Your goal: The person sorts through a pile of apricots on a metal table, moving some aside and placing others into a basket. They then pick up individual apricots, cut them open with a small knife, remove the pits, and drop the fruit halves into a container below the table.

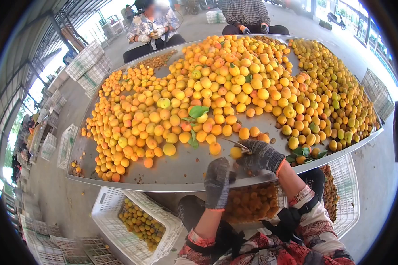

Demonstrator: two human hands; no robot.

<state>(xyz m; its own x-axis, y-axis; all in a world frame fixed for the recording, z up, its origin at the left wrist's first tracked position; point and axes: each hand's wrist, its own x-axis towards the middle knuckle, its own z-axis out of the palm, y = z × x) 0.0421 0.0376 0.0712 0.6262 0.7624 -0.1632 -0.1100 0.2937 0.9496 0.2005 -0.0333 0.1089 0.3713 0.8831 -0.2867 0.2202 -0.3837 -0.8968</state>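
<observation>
A wide metal table (185,170) carries a large heap of orange-yellow apricot-like fruits (199,88). Over its near edge, my right hand (262,158), in a dark grey knitted glove, is closed around a thin pointed tool (231,141). One yellow fruit (235,153) is right at those fingertips; whether they grip it is unclear. My left hand (217,184), gloved alike, is just left of the right one, its back toward the camera. Its fingers are partly hidden and blurred, and its grasp cannot be made out.
Below the table edge stand a white crate with yellowish fruits (141,223), a container of orange pieces (252,204) and another white crate (347,194). Green leaves (198,111) lie among the fruit. Across the table sit two people (157,26), (247,15). Stacked crates (90,64) stand left.
</observation>
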